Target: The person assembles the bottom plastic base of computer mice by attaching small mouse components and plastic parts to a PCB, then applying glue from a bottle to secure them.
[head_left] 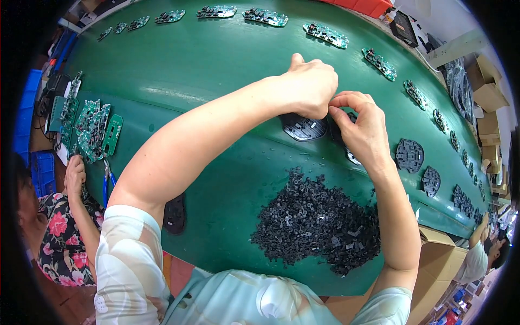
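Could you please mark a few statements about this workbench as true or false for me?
1. A pile of small black parts lies on the green table. True.
2. The person's two hands are far apart. False: the left hand and right hand are close together, near a black plastic cover.
3. The blue-handled pliers are in the right hand. False: the pliers lie at the left, near the stacked circuit boards.
4. The co-worker at the left wears a flowered top. True.
5. More boards are spaced out along the table's far side. True.
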Demonstrator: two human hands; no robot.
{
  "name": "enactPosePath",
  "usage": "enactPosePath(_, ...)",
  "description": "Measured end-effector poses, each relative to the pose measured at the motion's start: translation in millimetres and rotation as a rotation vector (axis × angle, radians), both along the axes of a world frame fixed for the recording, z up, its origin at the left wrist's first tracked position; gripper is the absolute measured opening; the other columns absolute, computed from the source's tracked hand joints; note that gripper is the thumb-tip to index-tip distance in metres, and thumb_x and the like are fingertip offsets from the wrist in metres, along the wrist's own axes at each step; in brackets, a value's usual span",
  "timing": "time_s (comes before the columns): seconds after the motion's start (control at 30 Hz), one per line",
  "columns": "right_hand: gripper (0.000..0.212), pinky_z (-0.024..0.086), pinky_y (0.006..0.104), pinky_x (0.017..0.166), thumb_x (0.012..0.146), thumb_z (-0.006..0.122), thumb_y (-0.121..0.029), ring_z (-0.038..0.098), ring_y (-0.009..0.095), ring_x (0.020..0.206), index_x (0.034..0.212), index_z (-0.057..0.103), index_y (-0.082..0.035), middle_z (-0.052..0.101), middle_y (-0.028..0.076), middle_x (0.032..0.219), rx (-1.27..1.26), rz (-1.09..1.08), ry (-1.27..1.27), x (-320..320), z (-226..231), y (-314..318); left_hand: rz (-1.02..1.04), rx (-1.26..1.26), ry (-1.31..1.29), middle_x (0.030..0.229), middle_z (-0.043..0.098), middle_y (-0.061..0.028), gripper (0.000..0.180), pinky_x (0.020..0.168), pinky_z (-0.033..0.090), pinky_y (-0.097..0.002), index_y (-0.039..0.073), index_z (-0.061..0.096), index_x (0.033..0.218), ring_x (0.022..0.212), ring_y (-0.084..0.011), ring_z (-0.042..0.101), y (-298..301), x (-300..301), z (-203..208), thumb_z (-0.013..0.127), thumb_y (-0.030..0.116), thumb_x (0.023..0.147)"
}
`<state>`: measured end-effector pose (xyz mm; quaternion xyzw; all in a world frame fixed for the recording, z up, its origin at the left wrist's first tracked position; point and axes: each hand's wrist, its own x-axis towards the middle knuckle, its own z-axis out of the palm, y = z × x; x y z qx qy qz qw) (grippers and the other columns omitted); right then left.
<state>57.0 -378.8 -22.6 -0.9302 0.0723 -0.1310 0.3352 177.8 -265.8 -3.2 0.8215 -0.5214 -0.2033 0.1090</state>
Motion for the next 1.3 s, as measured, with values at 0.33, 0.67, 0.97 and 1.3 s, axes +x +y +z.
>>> enactPosePath(0.33,0.012,0.038,0.0424,0.093,0.074,0.069,-0.011,0.056,0.031,0.104,0.083,0.07,-0.003,0.066,0.014,0.1,-0.081,-0.048,0.179,6,-1,4,0.197,-0.01,-0.006,0.098,0.064,-0.0118,0.019,0.087,0.036,-0.0481,0.005,0.071,0.078,0.106,-0.0285,0.054,-1,-7,-11,0.071,0.02,0.067)
enactPosePath(0.67,0.013,0.042,0.0431,0.092,0.069,0.068,-0.011,0.059,0.033,0.1,0.079,0.071,-0.003,0.067,0.018,0.093,-0.037,-0.08,0.332,14,3,-1,0.363,-0.189,0.027,0.104,0.06,-0.0091,0.006,0.088,0.035,-0.0442,0.009,0.069,0.062,0.109,-0.0285,0.048,3,-16,-32,0.071,0.014,0.061)
enactPosePath(0.97,0.016,0.051,0.0404,0.085,0.067,0.061,-0.006,0.066,0.035,0.09,0.078,0.072,-0.002,0.069,0.022,0.086,0.022,-0.082,0.472,25,4,-9,0.472,-0.083,0.008,0.11,0.058,-0.0066,0.002,0.095,0.032,-0.0424,0.013,0.07,0.065,0.111,-0.0275,0.046,-9,-25,-28,0.07,0.015,0.064)
enactPosePath(1.3,0.021,0.053,0.0356,0.079,0.062,0.073,-0.011,0.069,0.029,0.086,0.079,0.07,0.0,0.07,0.019,0.084,0.045,-0.066,0.666,40,12,-17,0.518,0.067,0.065,0.114,0.057,-0.0068,0.016,0.093,0.036,-0.0411,0.015,0.074,0.079,0.112,-0.0283,0.047,-23,-18,-21,0.074,0.019,0.063)
